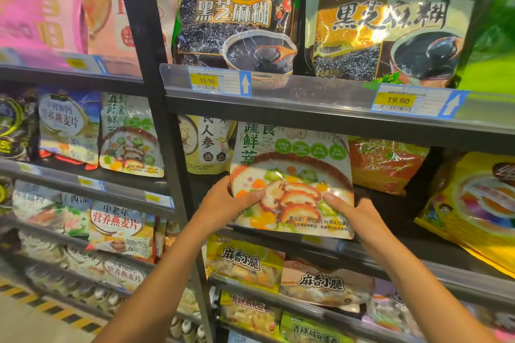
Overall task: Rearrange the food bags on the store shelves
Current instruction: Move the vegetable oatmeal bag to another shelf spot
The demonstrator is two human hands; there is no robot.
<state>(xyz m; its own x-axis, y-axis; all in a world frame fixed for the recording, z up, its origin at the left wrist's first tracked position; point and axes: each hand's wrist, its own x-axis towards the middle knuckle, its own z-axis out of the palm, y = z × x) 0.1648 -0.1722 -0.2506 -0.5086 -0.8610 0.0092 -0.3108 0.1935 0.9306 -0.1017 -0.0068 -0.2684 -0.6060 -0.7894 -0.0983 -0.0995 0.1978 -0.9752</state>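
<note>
Both forearms reach up from the bottom of the view. The left hand (225,203) and right hand (359,213) are clamped on the mushroom porridge bag (292,159), 1 at each lower side. Each thumb lies flat across the printed front. The other fingers go behind the bag and are hidden.

The bag stands upright between the hands, its top reaching up under the shelf above them. Its bottom edge is level with the front rail of the middle shelf (390,257). Whether it rests on that shelf or hangs in the grip I cannot tell.

It looks like a light, soft plastic pouch with a glossy, probably slippery skin, and it would likely buckle if taken by 1 corner. Holding both side seams low, as now, should keep it flat; sliding it needs little force.

Just beyond the left hand stands a pale ginseng bag (204,145). Beyond the right hand sits an orange bag (384,167), and further right a yellow bag (479,203) leans outward. Above the hands, 2 black sesame bags (237,14) stand on the upper shelf.
</note>
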